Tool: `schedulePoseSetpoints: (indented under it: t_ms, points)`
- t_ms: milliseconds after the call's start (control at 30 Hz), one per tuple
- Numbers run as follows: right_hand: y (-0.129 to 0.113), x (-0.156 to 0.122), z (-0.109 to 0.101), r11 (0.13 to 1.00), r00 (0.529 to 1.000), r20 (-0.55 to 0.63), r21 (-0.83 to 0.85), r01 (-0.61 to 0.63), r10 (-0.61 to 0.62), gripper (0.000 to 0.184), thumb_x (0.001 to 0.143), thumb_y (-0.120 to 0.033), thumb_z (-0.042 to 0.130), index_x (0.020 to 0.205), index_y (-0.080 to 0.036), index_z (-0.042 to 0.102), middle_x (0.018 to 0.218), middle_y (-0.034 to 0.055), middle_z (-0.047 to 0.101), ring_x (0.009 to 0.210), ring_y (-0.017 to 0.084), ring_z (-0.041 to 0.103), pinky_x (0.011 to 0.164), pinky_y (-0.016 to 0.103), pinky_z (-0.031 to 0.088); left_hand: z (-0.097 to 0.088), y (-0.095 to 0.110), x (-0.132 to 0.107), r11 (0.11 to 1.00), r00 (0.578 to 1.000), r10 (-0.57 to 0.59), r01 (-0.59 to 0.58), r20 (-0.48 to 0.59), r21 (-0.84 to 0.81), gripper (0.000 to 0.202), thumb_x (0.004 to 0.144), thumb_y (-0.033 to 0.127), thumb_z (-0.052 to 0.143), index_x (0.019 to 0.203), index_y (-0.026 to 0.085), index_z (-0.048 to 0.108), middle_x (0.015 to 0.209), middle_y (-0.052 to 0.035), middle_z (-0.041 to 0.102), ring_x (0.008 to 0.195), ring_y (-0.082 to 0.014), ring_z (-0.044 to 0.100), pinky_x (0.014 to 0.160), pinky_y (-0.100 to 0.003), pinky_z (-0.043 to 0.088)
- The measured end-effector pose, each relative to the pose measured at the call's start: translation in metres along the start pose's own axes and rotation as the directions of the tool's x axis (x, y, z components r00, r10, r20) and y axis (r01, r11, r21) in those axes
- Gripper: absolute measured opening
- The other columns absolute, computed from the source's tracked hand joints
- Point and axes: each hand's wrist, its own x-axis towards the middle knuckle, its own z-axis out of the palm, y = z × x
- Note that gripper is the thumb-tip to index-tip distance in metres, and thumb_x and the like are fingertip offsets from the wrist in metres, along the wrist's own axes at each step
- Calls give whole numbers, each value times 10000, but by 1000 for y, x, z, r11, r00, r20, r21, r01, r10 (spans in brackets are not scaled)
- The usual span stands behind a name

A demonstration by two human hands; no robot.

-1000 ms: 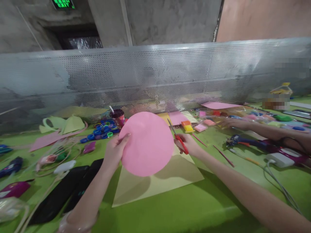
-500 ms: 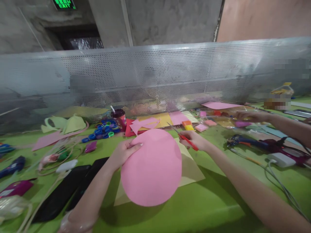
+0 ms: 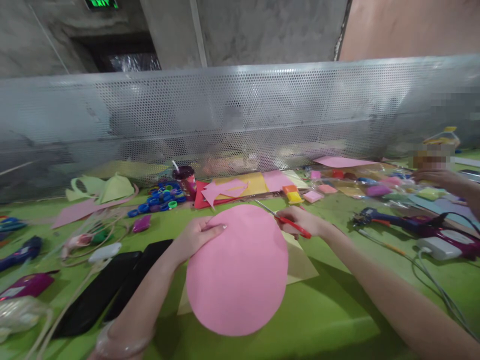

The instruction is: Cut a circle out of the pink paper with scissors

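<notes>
Pink paper disc [image 3: 238, 275] at lower centre, red-handled scissors [image 3: 296, 227] near its rim!
My left hand [image 3: 198, 236] pinches its edge, my right hand [image 3: 304, 217] wraps round the scissors; one slip could nick that curve.

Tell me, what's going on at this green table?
Someone is handling a round piece of pink paper. Their left hand grips its upper left edge, while the right hand holds red-handled scissors, the blades near its upper right edge. A pale yellow sheet lies on the table, partly hidden behind the pink paper. Another person's hand shows at the far right.
</notes>
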Motion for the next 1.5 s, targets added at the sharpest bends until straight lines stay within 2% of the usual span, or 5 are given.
schedulePoseSetpoints:
  t_ms: [200,400,767,933,1500]
  points:
    - [-1,-1,0,1000,1000,20,9,-8,8,6,630,-169,445,629,-165,449,521,-43,453,399,76,461,332,164,329,0,1,0,1000,1000,2,-2,-13,7,227,639,385,642,762,203,698,703,-49,691,522,-181,589,462,-262,422]
    - [0,-1,0,1000,999,33,-3,0,0,48,646,-183,448,666,-158,484,554,-33,476,411,77,472,342,168,352,0,2,-1,999,1000,19,-18,-19,33,247,646,398,629,764,192,699,691,-57,687,518,-186,582,454,-272,426]
    - [1,-1,0,999,999,49,-42,13,-11,15,646,-179,435,647,-163,435,560,-38,459,424,67,462,367,167,366,-2,2,-3,996,999,-21,19,31,90,310,716,441,580,843,168,658,773,-31,683,611,-157,583,531,-233,422]
    - [4,-1,0,998,998,60,-44,38,-35,30,654,-174,427,634,-171,405,548,-46,436,415,66,457,354,164,357,-3,2,-3,997,998,-34,31,51,67,294,724,430,583,865,182,653,793,-17,683,623,-144,583,539,-221,419]
    - [4,0,-2,997,998,56,-58,42,-39,23,665,-180,440,658,-168,423,552,-42,437,436,73,464,359,163,354,-3,3,-3,996,998,-37,32,57,86,302,720,436,582,876,187,655,800,-14,693,626,-155,596,545,-234,429]
